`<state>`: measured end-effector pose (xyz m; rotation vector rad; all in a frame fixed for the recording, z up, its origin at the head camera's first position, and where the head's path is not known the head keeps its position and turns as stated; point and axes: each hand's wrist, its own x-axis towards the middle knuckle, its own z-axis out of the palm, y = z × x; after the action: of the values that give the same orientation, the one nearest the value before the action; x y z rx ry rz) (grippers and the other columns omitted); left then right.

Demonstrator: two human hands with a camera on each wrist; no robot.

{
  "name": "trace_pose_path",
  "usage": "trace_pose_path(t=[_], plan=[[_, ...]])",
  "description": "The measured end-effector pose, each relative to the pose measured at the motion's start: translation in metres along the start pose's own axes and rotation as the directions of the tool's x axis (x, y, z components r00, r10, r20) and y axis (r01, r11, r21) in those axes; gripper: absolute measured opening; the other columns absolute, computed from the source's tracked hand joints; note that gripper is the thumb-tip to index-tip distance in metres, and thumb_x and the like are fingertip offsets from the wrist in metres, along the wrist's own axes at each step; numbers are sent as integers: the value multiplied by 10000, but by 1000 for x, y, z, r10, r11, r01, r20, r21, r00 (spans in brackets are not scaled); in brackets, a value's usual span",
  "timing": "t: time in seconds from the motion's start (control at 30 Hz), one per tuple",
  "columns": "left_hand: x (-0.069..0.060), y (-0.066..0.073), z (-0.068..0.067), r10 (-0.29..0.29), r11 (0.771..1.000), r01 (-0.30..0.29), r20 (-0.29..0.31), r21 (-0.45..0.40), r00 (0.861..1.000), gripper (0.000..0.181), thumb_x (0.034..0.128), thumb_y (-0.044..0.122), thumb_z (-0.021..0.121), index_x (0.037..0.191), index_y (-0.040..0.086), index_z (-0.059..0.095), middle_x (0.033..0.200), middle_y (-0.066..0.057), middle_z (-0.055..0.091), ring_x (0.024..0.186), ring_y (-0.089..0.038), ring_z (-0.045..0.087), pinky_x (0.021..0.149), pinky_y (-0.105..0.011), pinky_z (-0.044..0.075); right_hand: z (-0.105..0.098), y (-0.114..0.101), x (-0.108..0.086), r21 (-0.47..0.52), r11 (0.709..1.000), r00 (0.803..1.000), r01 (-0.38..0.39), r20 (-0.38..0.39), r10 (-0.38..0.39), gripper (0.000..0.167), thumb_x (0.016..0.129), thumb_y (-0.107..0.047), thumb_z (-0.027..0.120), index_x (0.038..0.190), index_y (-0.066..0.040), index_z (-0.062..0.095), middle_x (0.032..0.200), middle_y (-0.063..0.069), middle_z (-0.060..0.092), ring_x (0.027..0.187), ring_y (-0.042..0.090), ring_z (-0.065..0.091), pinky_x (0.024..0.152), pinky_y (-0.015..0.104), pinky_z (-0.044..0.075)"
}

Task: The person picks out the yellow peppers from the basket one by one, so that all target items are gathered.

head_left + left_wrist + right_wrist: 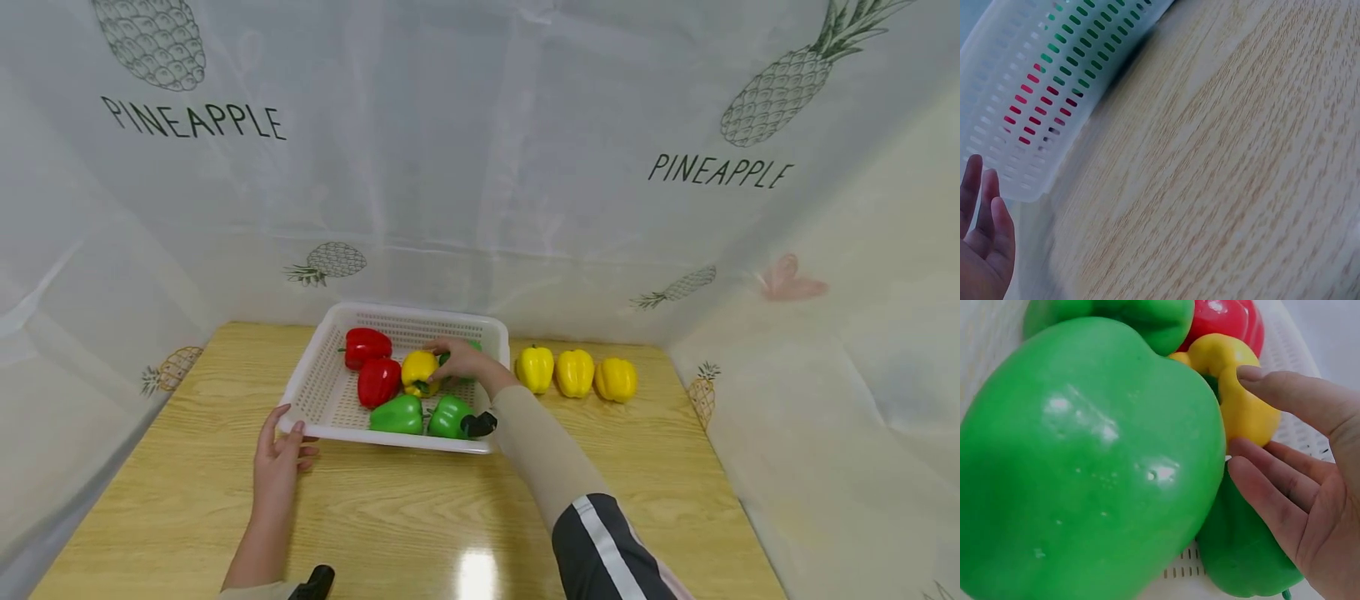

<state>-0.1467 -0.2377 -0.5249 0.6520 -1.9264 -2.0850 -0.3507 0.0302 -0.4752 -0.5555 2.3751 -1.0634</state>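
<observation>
A white plastic basket (318, 387) holds red, green and yellow bell peppers. My left hand (279, 458) holds its near left corner with thumb and forefinger; the other fingers (1002, 231) stay beside the wall, fairly straight. Inside, my right hand (463, 360) has its thumb on one side of a yellow bell pepper (1244, 403) and fingertips at the other. A green bell pepper (1247, 550) lies under these fingers. Another green bell pepper (1091, 456) looms close to the right wrist camera. Two red bell peppers (378, 382) sit left of the yellow one.
Three yellow bell peppers (575, 372) stand in a row on the wooden table (375, 508), right of the basket. Pineapple-printed sheeting (450, 167) hangs behind the table and along its sides.
</observation>
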Motion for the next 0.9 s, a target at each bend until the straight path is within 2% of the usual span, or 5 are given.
trace_pose_path(t=[0.2,0.27,0.53,0.7,0.9], plan=[[-5,7,2,-4,1000,4,7,21,1000,463,1015,290,537,1450,248,386,815,75,675,729,-140,635,649,-242,519,0,4,4,10,1000,1000,-24,12,24,704,800,-79,811,1424,-172,500,1426,126,470,1142,266,545,657,307,560],[-6,8,2,-10,1000,10,8,16,1000,466,1015,283,539,1453,242,384,819,68,676,734,-146,634,650,-244,516,-1,3,4,-2,1000,1000,-28,15,28,711,801,-84,812,1430,-180,495,1428,125,471,1089,246,565,652,306,561],[0,-4,-1,49,998,-50,17,44,999,478,1010,327,538,1457,260,382,828,85,674,746,-160,645,644,-250,524,1,3,7,-35,998,999,-43,7,43,666,797,-113,821,1393,-210,541,1404,126,486,971,215,594,642,299,560],[0,-2,0,14,1000,-15,4,27,1000,463,1011,302,542,1447,259,394,832,51,684,729,-145,646,637,-241,522,3,3,9,-63,997,999,-46,12,46,667,797,-124,826,1394,-211,540,1416,125,479,969,219,591,641,295,556],[-3,7,2,-22,1000,22,5,7,1000,455,1018,257,533,1450,238,390,806,65,675,714,-139,645,630,-237,518,4,3,9,-97,995,999,-26,20,28,668,802,-122,822,1400,-192,534,1413,126,483,1099,235,542,646,282,545]])
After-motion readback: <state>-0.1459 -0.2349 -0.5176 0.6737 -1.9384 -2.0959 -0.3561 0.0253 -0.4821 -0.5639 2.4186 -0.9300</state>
